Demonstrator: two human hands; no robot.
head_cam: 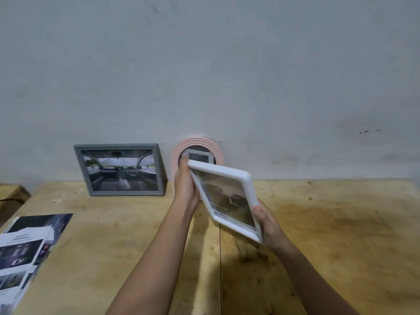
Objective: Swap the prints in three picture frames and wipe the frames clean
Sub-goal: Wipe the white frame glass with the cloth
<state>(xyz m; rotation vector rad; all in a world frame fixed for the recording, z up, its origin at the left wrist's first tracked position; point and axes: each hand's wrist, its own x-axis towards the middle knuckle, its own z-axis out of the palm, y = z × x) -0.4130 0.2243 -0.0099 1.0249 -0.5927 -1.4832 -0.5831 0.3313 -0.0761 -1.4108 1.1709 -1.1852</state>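
Over the wooden tabletop (329,223) the white frame (225,196) hangs tilted. It is probably light, stiff and breakable, so best held by its rims. Loose prints (25,244) lie far left. The grey frame (120,170) and pink round frame (197,142) lean on the wall close behind, easily bumped. The left hand (185,187) grips its upper edge, the right hand (267,221) its lower corner.

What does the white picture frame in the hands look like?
The white frame is a rectangle with rounded corners and a smooth, plastic-looking border. It holds a blurry brownish print. It is tilted in the air above the wooden table, in front of a pink round frame. The left hand grips its top corner, the right hand its lower edge.
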